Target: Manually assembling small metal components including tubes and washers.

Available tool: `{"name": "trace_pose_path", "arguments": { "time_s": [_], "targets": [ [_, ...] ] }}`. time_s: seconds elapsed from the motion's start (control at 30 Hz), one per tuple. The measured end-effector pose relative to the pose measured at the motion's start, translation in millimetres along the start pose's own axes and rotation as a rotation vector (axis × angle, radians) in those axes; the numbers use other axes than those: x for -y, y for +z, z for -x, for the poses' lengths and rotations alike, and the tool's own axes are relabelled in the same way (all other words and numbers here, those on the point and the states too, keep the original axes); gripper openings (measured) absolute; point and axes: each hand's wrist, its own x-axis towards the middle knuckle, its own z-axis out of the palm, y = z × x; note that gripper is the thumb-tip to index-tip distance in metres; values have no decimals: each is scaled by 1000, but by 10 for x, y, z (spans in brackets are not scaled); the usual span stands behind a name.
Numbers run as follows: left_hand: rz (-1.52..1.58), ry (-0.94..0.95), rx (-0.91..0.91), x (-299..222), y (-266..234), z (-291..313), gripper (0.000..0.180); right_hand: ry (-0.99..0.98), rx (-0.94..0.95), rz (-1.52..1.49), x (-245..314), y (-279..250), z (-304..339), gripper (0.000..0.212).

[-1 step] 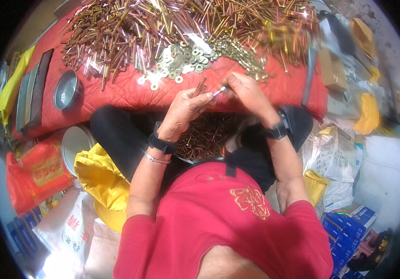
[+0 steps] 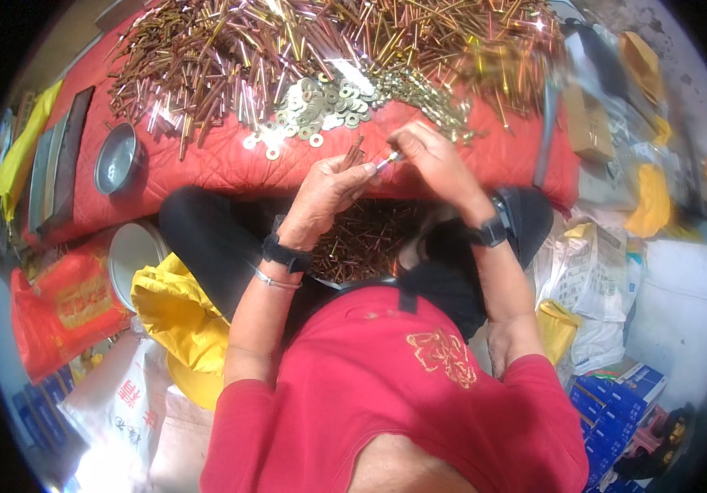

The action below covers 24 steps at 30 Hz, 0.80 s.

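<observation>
My left hand (image 2: pixel 333 191) is closed above the near edge of the red quilted cloth (image 2: pixel 214 174). It grips a slim, shiny metal bolt (image 2: pixel 384 163) pointing to the upper right, and a few copper-coloured rods (image 2: pixel 354 154) stick up between its fingers. My right hand (image 2: pixel 436 163) curls its fingers at the bolt's far end; a small pale piece shows there, too small to name. Beyond the hands lie flat washers (image 2: pixel 333 103) and a pile of small brassy nuts or similar fittings (image 2: pixel 432 100). Farther back spreads a large heap of copper-coloured metal rods (image 2: pixel 222 62).
More rods lie in a pile (image 2: pixel 362 238) between my legs. A grey metal bowl (image 2: pixel 117 160) sits on the cloth at left. A round tin (image 2: pixel 136 259) and yellow cloth (image 2: pixel 177 308) are by my left knee. Cardboard boxes (image 2: pixel 588 123) and bags (image 2: pixel 588 275) stand at right.
My right hand has shifted slightly, its fingers turned a little up and left at the bolt's end. The left hand stays in place.
</observation>
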Motion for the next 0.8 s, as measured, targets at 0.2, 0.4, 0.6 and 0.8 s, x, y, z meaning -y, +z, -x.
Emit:
{"name": "trace_pose_path", "arguments": {
  "time_s": [0.2,0.4,0.6,0.8],
  "targets": [
    [-26,7,-2,6,-18,-36,24,197,136,28,85,-23,-2,23],
    [-12,27,-4,-8,-43,-104,25,197,10,-1,119,-14,-12,27],
    [-25,32,3,1,-48,-112,26,184,-36,-170,92,61,40,27],
    [-19,30,15,-25,-19,-119,26,174,-87,-189,-32,137,58,22]
  ]
}}
